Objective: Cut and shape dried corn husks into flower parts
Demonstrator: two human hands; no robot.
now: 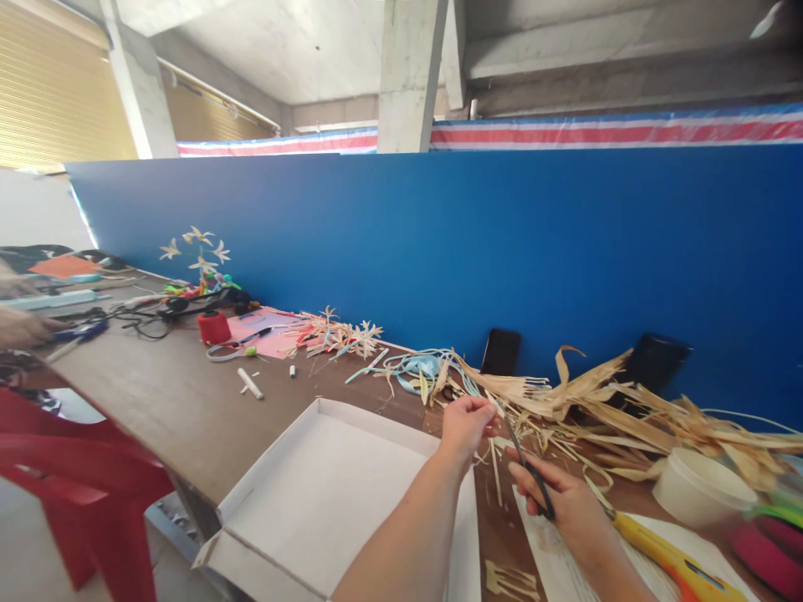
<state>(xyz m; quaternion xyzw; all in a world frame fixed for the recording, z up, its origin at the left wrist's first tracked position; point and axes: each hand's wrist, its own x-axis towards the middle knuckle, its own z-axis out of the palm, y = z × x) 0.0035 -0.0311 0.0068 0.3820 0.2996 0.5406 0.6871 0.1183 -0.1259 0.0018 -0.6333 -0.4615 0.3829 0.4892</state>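
Two bare hands, one at either end of the scissors (527, 462).
The left hand (467, 426) is beside the blade end, fingers bent and tips drawn together in a pinch; anything between them is too small to make out. Its bare left forearm (401, 522) slants up toward the scissors from their lower left, in nearly one line with the wrist (456, 460). The right hand (568, 502) grips the handle end, fingers curled, some tips showing past the scissors' left side. Less of the right forearm (618, 564) shows, bare too, at the scissors' lower right.
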